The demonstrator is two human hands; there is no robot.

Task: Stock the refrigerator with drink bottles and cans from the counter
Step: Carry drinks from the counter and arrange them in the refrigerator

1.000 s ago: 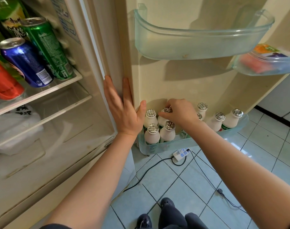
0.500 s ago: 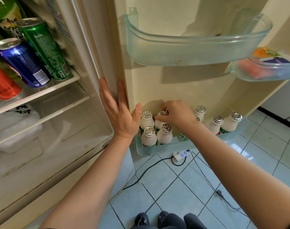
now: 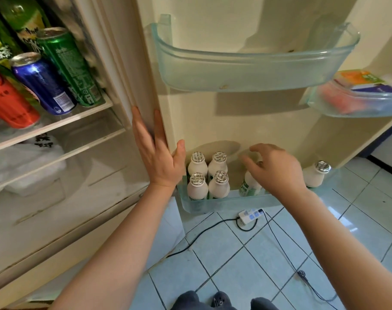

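Observation:
Several small white bottles with foil caps (image 3: 218, 183) stand in the bottom door bin (image 3: 226, 203) of the open refrigerator. My left hand (image 3: 159, 157) rests flat, fingers straight, against the inner edge of the door. My right hand (image 3: 273, 170) hovers over the middle of the bin with fingers spread and loosely bent, holding nothing; it hides some bottles behind it. One more white bottle (image 3: 315, 176) stands at the bin's right end. Cans stand on the fridge shelf: a green can (image 3: 67, 63), a blue can (image 3: 40, 82) and a red can (image 3: 9, 101).
An empty clear door bin (image 3: 246, 70) hangs above the bottles. Another bin (image 3: 356, 104) at the right holds packets. A white bag (image 3: 23, 162) lies on a lower fridge shelf. A power strip (image 3: 249, 215) with cables lies on the tiled floor.
My right hand has let go of the bottle cap it was gripping, opened, and shifted right over the bin. My left hand stays on the door edge.

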